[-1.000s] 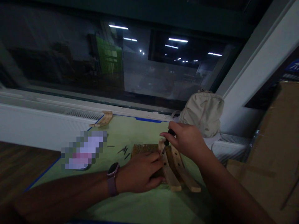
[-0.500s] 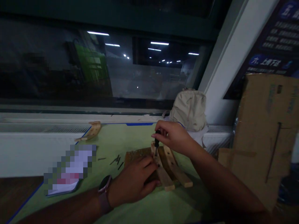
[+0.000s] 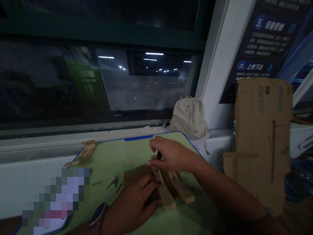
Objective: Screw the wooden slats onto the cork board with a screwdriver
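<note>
Right hand (image 3: pixel 172 155) has its fingers clamped on a black screwdriver (image 3: pixel 159 155), blocking the left wooden strip's (image 3: pixel 165 195) far end, mid-tabletop (image 3: pixel 114 153). Left hand (image 3: pixel 133 199)? Can't tell. Screws (image 3: pixel 112 182) loose nearby, backpack (image 3: pixel 188 117) behind.

Screws (image 3: pixel 112 182) on table (image 3: pixel 110 156), left of slats (image 3: pixel 166 197), backpack (image 3: pixel 187 117) behind, cardboard (image 3: pixel 262 140) right.

Your only view, head-worn, looks forward and down from the near side of the surface (image 3: pixel 122 155), taking in the wood (image 3: pixel 165 196) at close range below centre and the window (image 3: pixel 146 91) beyond the far edge.
</note>
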Available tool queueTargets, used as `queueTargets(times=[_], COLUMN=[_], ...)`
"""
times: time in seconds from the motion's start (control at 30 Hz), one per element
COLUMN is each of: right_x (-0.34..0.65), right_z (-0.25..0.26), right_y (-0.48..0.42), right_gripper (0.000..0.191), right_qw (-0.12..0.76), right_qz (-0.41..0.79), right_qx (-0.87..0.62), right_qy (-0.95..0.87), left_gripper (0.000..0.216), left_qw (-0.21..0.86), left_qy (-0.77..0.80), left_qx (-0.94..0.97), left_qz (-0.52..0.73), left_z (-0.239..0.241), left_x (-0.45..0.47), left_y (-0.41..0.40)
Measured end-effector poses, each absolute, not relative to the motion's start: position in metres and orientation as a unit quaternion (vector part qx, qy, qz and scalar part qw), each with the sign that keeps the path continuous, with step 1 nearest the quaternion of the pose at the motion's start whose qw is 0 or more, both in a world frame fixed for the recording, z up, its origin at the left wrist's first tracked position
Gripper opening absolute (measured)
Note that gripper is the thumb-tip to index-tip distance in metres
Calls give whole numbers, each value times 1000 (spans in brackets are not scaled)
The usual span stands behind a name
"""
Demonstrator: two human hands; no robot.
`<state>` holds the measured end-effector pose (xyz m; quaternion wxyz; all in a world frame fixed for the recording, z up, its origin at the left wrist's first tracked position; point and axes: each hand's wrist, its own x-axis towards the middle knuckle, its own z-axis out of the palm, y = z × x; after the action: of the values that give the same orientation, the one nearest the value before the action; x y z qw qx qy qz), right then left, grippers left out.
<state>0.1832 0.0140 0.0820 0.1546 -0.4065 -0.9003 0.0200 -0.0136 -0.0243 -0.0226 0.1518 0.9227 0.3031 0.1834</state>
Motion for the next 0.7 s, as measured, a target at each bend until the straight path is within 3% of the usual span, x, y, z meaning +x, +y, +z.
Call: queueTargets(times=[0.13,0.27,0.37,0.57,0.7], right_x=[200,203,198,182,178], right_z=[89,88,85,80,81], right_y=[16,24,30,30,20], right_gripper=[29,20,12,41,49], right_qw=[125,134,162,114,99], right_qz=[144,168,110,-63,-85], right_qx=[-275,-244,-318,-462,-472], right_qy=[-942,-946,-928,-877,-872], left_gripper=[29,31,35,31,24], left_qw=[156,159,162,156,163], left_qy=[299,299,296,295,308], left_qx=[922,921,922,923,923], left_qz=[188,189,189,191,164], left_z=[-21,-19,-20,-20,-16], left_x=[-13,-13,-13,-14,-13], left_y=[-25,-25,-24,-25,-27])
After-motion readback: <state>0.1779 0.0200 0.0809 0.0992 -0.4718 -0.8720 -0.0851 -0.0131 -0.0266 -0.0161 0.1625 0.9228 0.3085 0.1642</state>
